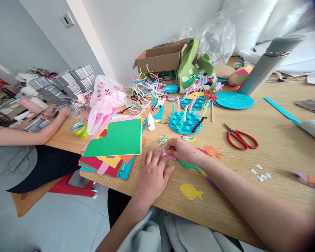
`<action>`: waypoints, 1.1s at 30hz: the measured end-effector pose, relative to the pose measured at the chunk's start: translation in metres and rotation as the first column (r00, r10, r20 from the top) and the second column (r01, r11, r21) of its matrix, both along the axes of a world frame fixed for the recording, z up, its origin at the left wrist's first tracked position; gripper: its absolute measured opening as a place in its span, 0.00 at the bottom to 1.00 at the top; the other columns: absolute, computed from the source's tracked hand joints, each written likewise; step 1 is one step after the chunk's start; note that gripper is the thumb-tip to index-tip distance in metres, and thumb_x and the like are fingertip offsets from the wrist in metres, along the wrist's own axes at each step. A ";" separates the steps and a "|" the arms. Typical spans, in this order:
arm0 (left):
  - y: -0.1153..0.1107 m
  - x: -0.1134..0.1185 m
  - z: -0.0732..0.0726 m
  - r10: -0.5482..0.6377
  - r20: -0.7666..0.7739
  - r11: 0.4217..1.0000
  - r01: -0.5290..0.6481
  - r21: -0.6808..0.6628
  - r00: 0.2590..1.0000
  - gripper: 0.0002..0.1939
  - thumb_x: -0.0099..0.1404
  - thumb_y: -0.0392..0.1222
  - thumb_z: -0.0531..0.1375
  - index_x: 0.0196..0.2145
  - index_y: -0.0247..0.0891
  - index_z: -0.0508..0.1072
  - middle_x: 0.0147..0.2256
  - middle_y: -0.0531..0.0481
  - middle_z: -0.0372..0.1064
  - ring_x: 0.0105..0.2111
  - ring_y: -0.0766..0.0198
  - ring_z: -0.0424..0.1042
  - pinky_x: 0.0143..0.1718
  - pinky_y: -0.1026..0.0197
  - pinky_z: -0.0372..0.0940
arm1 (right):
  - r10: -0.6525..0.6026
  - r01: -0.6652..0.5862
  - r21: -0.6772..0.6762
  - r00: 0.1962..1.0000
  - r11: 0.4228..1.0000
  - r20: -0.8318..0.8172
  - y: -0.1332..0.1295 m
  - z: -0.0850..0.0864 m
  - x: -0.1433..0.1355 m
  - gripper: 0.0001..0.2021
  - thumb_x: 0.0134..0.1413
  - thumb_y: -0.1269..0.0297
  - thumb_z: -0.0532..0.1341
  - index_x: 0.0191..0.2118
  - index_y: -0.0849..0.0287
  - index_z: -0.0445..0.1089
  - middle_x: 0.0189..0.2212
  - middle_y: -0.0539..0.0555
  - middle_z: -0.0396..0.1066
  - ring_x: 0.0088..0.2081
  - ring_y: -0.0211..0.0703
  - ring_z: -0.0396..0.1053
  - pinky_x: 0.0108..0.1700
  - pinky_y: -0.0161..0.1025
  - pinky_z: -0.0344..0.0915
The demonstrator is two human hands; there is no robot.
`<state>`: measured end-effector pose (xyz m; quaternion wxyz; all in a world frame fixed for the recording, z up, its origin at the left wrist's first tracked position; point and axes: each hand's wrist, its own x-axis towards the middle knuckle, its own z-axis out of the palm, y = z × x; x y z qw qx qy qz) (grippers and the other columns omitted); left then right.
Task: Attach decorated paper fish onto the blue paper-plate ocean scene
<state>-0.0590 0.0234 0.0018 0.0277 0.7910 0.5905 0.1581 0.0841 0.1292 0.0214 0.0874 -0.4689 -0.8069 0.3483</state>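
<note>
A small pink paper cutout (170,156) lies on the wooden table, partly covered by my hands. My left hand (154,172) rests flat, its spread fingertips touching the cutout's left side. My right hand (182,149) is closed in a pinch just over the cutout; whatever sits between the fingertips is hidden. Colourful paper dots (162,141) are heaped just beyond, with a second heap (188,138) to the right. Around my right forearm lie an orange paper fish (212,151), a green paper cutout (189,166) and a yellow paper fish (190,192).
Stacked coloured sheets (118,138) lie left, beside yellow tape (79,129). A white glue bottle (151,122) stands near a blue disc (183,124) bearing twisted pipe cleaners. Red-handled scissors (240,137) and white paper bits (261,173) lie right. Another person's arm (34,134) reaches in at far left.
</note>
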 end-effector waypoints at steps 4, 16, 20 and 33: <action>0.000 -0.001 0.000 -0.001 -0.004 1.000 0.001 0.004 1.000 0.18 0.70 0.50 0.49 0.53 0.43 0.67 0.58 0.48 0.61 0.63 0.47 0.51 0.61 0.39 0.53 | 0.010 -0.010 -0.004 1.000 1.000 -0.012 0.001 0.000 0.000 0.06 0.47 0.76 0.57 0.25 0.61 0.67 0.24 0.50 0.68 0.27 0.35 0.62 0.30 0.31 0.55; -0.001 0.000 0.000 -0.004 -0.010 1.000 0.004 0.007 1.000 0.19 0.70 0.49 0.49 0.54 0.43 0.67 0.58 0.48 0.61 0.62 0.47 0.51 0.61 0.38 0.52 | 0.005 -0.005 -0.037 1.000 0.999 -0.008 0.001 0.001 0.000 0.05 0.47 0.75 0.57 0.26 0.61 0.67 0.22 0.49 0.66 0.26 0.36 0.61 0.29 0.32 0.54; -0.001 0.000 0.001 -0.005 -0.006 1.000 0.005 -0.002 1.000 0.19 0.70 0.50 0.48 0.54 0.42 0.67 0.59 0.48 0.61 0.62 0.46 0.50 0.61 0.38 0.52 | 0.009 -0.010 -0.037 1.000 0.999 -0.022 0.001 0.000 0.001 0.05 0.47 0.74 0.56 0.26 0.61 0.67 0.22 0.49 0.65 0.26 0.36 0.61 0.29 0.32 0.54; -0.001 -0.001 0.000 -0.007 -0.001 1.000 0.007 0.004 1.000 0.19 0.70 0.50 0.49 0.54 0.42 0.67 0.58 0.48 0.61 0.62 0.45 0.51 0.61 0.38 0.52 | 0.011 -0.014 -0.043 0.998 0.999 -0.066 0.003 -0.001 0.002 0.05 0.46 0.74 0.55 0.25 0.60 0.67 0.22 0.49 0.66 0.26 0.36 0.62 0.29 0.33 0.55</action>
